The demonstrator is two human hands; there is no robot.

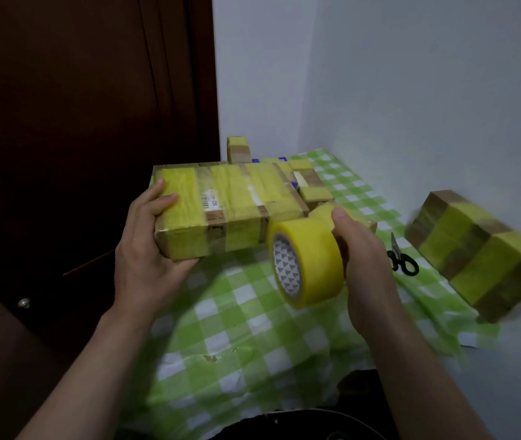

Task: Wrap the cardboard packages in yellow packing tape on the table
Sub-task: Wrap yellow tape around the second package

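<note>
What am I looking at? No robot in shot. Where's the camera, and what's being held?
There is no machine here: a person works with bare hands. The single picture comes from a wide-angle camera worn on their head, looking forward and down.

The left hand grips one end of a cardboard box already banded with yellow tape. The right hand holds the tape roll close by the box's other end.

Under them is a table covered by a green checked cloth. On it lie black scissors, a second box on the right, also taped, and small boxes at the back.
</note>
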